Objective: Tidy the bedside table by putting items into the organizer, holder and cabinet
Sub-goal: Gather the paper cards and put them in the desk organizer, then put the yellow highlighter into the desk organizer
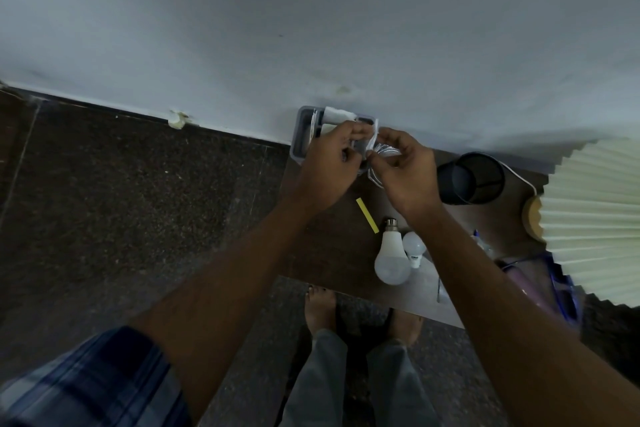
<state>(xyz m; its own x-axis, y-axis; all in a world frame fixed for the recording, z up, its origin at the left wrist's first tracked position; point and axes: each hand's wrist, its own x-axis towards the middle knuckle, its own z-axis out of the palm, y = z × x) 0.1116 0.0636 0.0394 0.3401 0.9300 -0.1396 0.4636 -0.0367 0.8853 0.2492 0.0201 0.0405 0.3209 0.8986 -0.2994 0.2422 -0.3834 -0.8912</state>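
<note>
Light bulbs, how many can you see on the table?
2. The big bulb lies near the table's front edge, and the small bulb lies just right of it. The right arm may hide more.

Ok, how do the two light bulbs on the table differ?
The large bulb is clearly bigger than the small bulb. The large bulb's metal cap points toward the wall; the small bulb's base points toward the table's front edge. Both are white and lie side by side on the table.
</note>
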